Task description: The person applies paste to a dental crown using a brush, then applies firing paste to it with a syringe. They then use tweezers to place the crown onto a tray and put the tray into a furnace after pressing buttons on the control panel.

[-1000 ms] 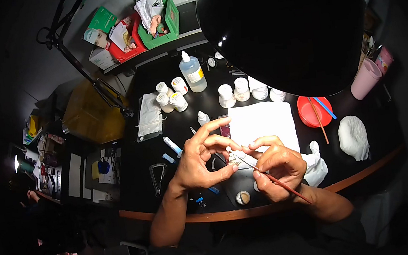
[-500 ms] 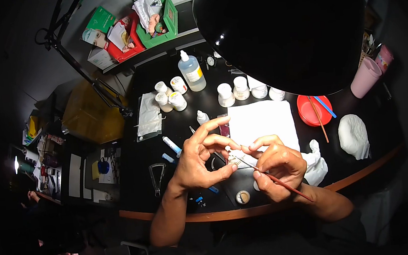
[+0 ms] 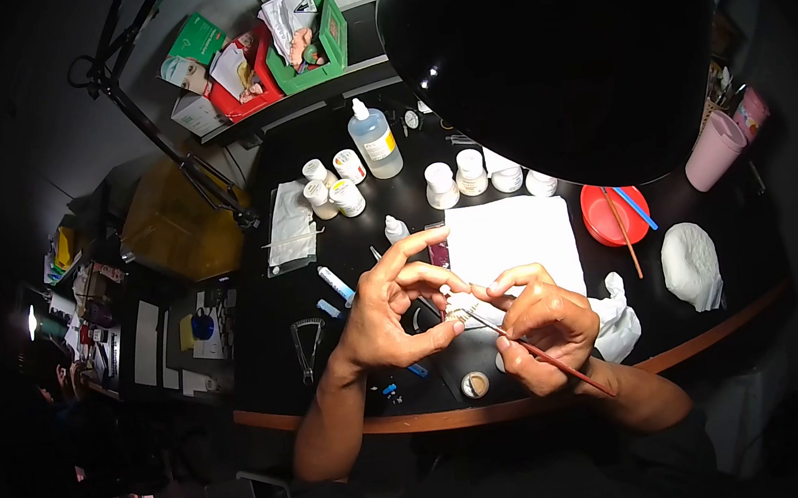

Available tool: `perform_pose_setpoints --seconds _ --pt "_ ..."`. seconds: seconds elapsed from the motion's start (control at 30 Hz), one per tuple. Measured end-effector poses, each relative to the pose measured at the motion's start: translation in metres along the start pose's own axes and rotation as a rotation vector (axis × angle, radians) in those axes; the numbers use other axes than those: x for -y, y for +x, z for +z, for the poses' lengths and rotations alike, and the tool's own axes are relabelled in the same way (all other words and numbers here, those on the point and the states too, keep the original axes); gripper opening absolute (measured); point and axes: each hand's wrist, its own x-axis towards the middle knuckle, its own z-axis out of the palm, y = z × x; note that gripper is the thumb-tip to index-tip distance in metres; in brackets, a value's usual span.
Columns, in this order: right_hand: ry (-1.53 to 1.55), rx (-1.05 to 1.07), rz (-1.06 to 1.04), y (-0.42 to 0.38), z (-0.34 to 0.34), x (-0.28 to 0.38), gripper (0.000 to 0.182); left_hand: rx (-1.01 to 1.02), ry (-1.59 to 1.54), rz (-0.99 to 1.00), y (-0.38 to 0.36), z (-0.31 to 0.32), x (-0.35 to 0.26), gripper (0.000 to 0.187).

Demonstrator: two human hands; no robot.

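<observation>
My right hand [image 3: 548, 326] pinches a thin brush [image 3: 567, 369] with a reddish-brown handle. The brush's tip points up and left, close to a small white tooth-like piece [image 3: 445, 290] at my left fingertips. My left hand [image 3: 391, 308] curls around that piece, index finger raised and thumb underneath; a thin dark stick shows between its fingers, partly hidden. The fingertips of both hands nearly meet. Beneath them lies a white sheet [image 3: 514, 237], with pale marks at its lower edge. Just below my hands sits a small round jar [image 3: 474, 384] of beige material.
White-capped jars [image 3: 347, 198] and a clear bottle [image 3: 375, 140] stand at the back. A red bowl [image 3: 600, 218] with sticks and crumpled tissue [image 3: 617, 318] are on the right. Calipers [image 3: 308, 349] lie left. A large black lamp head [image 3: 554, 58] hangs overhead. Another person's hand [image 3: 72, 376] shows far left.
My hands hold nearly the same pose; the brush has shifted only slightly. At far left, the other person's hands have risen.
</observation>
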Motion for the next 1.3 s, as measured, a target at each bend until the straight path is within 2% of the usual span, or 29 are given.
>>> perform_pose_setpoints --seconds 0.17,0.27,0.4,0.63,0.7,0.87,1.1,1.23,1.3 --pt "0.01 0.004 0.019 -0.002 -0.001 0.0 0.017 -0.011 0.009 -0.009 -0.001 -0.001 -0.001 0.092" --pt "-0.019 -0.004 -0.014 0.003 -0.004 0.001 0.017 -0.077 0.127 0.044 -0.001 -0.004 -0.001 0.085" --pt "-0.06 -0.055 -0.015 0.002 -0.009 -0.003 0.017 -0.175 0.407 0.037 -0.005 -0.017 0.001 0.086" --pt "-0.153 -0.044 0.003 0.003 -0.018 -0.001 0.016 -0.33 0.645 -0.199 -0.034 -0.064 -0.005 0.082" --pt "-0.084 -0.112 0.077 0.007 -0.014 0.003 0.015 -0.394 0.662 -0.253 -0.047 -0.08 0.001 0.082" --pt "-0.047 -0.029 0.126 0.008 -0.022 0.001 0.013 -0.436 0.809 -0.335 -0.066 -0.107 0.017 0.081" --pt "-0.065 0.022 0.136 0.011 -0.032 0.008 0.012 -0.457 0.774 -0.241 -0.04 -0.108 0.047 0.083" --pt "-0.084 0.032 0.316 0.001 -0.037 0.03 0.013 -0.428 0.905 -0.305 -0.029 -0.107 0.064 0.086" --pt "-0.094 0.054 0.418 -0.012 -0.044 0.038 0.015 -0.425 0.864 -0.302 -0.029 -0.109 0.074 0.087"
